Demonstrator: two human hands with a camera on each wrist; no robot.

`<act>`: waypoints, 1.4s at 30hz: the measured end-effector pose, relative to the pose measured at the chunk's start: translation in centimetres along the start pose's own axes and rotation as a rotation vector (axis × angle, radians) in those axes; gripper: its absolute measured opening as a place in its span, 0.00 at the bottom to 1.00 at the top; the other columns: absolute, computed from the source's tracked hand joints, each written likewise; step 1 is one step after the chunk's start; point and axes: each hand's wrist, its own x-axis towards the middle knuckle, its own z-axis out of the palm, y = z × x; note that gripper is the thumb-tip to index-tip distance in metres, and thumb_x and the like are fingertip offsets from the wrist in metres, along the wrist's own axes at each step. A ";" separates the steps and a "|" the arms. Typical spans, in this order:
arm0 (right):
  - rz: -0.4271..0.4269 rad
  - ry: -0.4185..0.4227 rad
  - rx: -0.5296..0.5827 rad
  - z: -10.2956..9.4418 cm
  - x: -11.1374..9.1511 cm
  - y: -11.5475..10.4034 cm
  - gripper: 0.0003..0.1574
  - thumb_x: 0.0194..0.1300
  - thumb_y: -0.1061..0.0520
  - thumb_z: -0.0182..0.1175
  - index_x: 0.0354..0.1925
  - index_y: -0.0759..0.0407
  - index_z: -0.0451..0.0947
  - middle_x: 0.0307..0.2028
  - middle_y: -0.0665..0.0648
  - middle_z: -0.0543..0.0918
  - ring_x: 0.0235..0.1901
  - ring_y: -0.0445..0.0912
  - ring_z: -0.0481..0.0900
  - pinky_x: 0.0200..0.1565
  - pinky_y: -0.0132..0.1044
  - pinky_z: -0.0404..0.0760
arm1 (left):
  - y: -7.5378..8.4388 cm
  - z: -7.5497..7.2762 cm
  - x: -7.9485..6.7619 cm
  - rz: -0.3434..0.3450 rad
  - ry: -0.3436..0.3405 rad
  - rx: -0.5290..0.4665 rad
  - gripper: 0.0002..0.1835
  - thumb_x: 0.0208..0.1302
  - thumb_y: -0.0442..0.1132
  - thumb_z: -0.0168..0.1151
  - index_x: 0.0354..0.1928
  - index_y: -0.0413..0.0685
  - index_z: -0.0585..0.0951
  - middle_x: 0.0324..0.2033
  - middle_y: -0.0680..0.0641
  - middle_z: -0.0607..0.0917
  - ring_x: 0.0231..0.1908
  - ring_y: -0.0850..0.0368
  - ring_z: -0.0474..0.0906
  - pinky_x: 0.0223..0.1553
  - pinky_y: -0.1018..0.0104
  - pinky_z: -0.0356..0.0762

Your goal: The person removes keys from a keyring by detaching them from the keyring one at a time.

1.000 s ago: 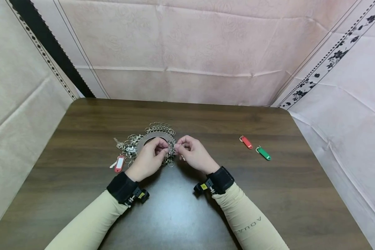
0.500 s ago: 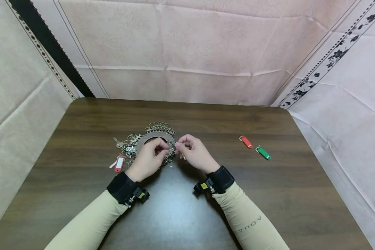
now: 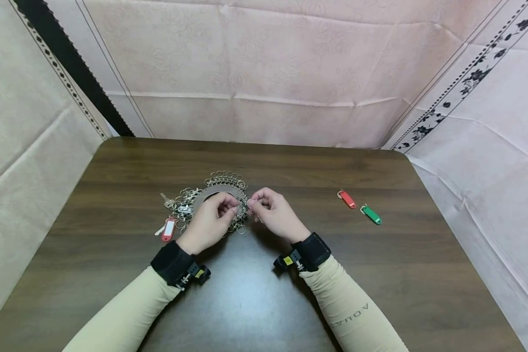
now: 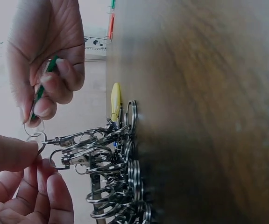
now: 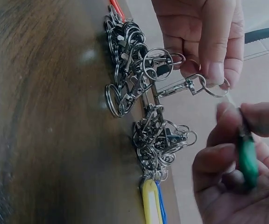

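Note:
A flat grey metal hoop, hung with many clasps and split rings, lies left of the table's middle. My left hand pinches a split ring between thumb and finger; a swivel clasp joins that ring to the hoop. Facing it, my right hand grips a green key tag. The tag's thin wire ring lies against the split ring in the left wrist view; whether they are linked I cannot tell. In the head view the fingers hide the green tag.
A red-framed tag and keys hang off the hoop's left side. Yellow and blue tags also hang from it. A loose red tag and green tag lie on the table at right.
Both hands keep almost the same place at the hoop. The right fingertips have shifted very slightly; the loose tags have not moved.

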 end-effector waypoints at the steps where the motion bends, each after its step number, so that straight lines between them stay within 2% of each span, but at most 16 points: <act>1: 0.002 0.000 -0.004 -0.1 0.0 0.1 0.11 0.67 0.54 0.58 0.41 0.61 0.74 0.33 0.69 0.85 0.28 0.57 0.78 0.26 0.35 0.75 | 0.0 0.0 0.0 0.000 0.000 0.009 0.05 0.63 0.33 0.59 0.39 0.39 0.80 0.29 0.45 0.80 0.29 0.56 0.73 0.31 0.60 0.74; 7: 0.044 0.055 -0.088 -1.4 0.0 0.4 0.14 0.63 0.51 0.63 0.38 0.59 0.74 0.31 0.65 0.87 0.30 0.57 0.80 0.28 0.36 0.76 | 0.3 -0.2 0.2 0.015 -0.017 0.040 0.08 0.64 0.34 0.59 0.42 0.38 0.82 0.29 0.46 0.81 0.29 0.57 0.73 0.31 0.61 0.75; 12: 0.062 0.063 -0.232 -2.8 -0.1 0.8 0.11 0.63 0.50 0.62 0.35 0.57 0.76 0.30 0.64 0.84 0.28 0.55 0.82 0.26 0.35 0.75 | 0.3 -0.8 0.1 0.019 -0.047 0.074 0.08 0.64 0.34 0.58 0.41 0.39 0.83 0.31 0.46 0.83 0.28 0.57 0.74 0.30 0.60 0.75; 17: 0.088 0.045 -0.374 -4.9 -0.5 1.7 0.10 0.67 0.51 0.59 0.36 0.57 0.76 0.29 0.61 0.83 0.27 0.50 0.81 0.24 0.36 0.72 | -0.2 -1.2 0.2 0.026 -0.096 0.166 0.07 0.65 0.35 0.57 0.39 0.42 0.83 0.31 0.47 0.83 0.28 0.58 0.73 0.31 0.62 0.74; 25: 0.132 0.093 -0.566 -8.9 -1.2 3.1 0.11 0.66 0.50 0.59 0.36 0.57 0.76 0.31 0.57 0.81 0.29 0.47 0.74 0.30 0.39 0.75 | 0.1 -2.3 0.4 0.024 -0.157 0.245 0.07 0.65 0.36 0.57 0.38 0.43 0.83 0.33 0.48 0.83 0.30 0.56 0.73 0.36 0.59 0.74; 36: 0.160 0.073 -0.650 -11.7 -1.6 3.9 0.11 0.66 0.51 0.59 0.37 0.58 0.77 0.29 0.57 0.81 0.27 0.47 0.74 0.30 0.39 0.74 | -0.1 -2.9 0.2 -0.011 -0.183 0.303 0.08 0.66 0.35 0.53 0.38 0.46 0.82 0.32 0.49 0.84 0.29 0.58 0.75 0.37 0.58 0.75; 42: 0.150 0.109 -0.681 -13.1 -2.1 3.8 0.11 0.67 0.52 0.58 0.36 0.59 0.77 0.28 0.58 0.81 0.26 0.48 0.74 0.29 0.39 0.73 | 0.0 -2.9 -0.1 0.001 -0.169 0.302 0.05 0.64 0.36 0.57 0.36 0.44 0.82 0.29 0.49 0.83 0.27 0.59 0.75 0.34 0.59 0.75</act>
